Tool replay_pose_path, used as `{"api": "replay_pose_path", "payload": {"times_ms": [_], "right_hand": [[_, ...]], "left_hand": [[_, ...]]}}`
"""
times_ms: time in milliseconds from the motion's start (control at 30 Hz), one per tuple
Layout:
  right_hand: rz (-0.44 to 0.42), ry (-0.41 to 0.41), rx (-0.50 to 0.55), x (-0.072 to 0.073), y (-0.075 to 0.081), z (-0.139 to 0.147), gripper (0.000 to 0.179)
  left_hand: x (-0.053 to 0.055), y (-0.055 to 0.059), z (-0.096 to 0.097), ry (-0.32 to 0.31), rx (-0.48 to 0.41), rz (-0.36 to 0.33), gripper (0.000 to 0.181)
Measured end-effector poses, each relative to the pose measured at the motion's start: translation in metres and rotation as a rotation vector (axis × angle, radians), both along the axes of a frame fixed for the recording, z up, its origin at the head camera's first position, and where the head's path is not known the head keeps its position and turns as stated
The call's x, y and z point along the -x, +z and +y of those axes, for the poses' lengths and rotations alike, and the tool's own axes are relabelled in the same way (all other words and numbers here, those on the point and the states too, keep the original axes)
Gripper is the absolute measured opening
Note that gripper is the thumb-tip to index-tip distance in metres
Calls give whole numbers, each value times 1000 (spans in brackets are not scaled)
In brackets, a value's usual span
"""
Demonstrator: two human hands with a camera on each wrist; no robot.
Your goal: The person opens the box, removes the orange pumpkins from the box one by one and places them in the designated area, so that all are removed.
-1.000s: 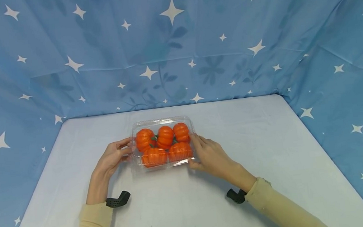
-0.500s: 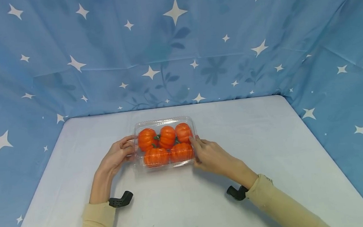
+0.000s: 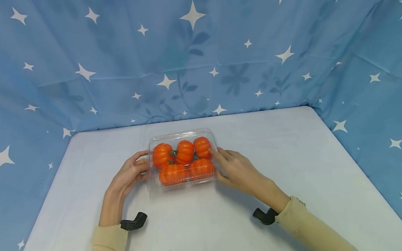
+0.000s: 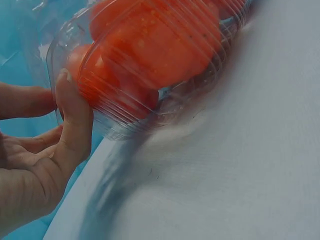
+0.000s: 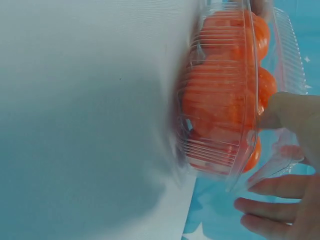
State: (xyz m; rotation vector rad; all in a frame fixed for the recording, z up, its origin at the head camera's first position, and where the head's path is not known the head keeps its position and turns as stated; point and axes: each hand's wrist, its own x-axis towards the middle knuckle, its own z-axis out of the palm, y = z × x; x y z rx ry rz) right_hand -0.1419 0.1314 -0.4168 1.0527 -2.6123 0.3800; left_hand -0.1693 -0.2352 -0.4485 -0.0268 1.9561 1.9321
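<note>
A clear plastic clamshell box lies toward the back of the white table, with several small orange pumpkins with green stems inside. At its left end, my left hand pinches the rim between thumb and forefinger. My right hand holds the right end: in the right wrist view the thumb lies on the rim, and a forefinger shows through the clear plastic. The other right fingers stretch out past the corner of the box. Ridges cover the box's front wall.
A white cloth covers the table. Behind it and along both sides hangs a blue curtain with white stars. A black wrist camera sits at each cuff.
My right thumb has slid from the front right corner of the box to its right side, and that hand has shifted slightly right. The left hand keeps its hold; the box has barely moved.
</note>
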Motion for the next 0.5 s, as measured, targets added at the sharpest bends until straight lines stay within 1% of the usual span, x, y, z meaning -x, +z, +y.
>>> {"api": "replay_pose_path", "payload": {"times_ms": [67, 167, 267, 333, 433, 500], "right_hand": [[-24, -28, 33, 0, 2, 0, 62], [-92, -50, 90, 5, 4, 1, 67], [-130, -28, 161, 12, 6, 2, 68], [-120, 5, 222, 16, 6, 2, 67], [-76, 50, 314, 24, 8, 3, 63], [-47, 77, 373, 29, 8, 2, 61]], "left_hand": [[0, 0, -1, 3, 3, 4, 60], [0, 0, -2, 3, 15, 8, 61], [0, 0, -1, 8, 21, 0, 59], [-1, 0, 0, 1, 19, -2, 58], [-1, 0, 1, -1, 3, 0, 54], [-1, -1, 2, -4, -10, 13, 52]]}}
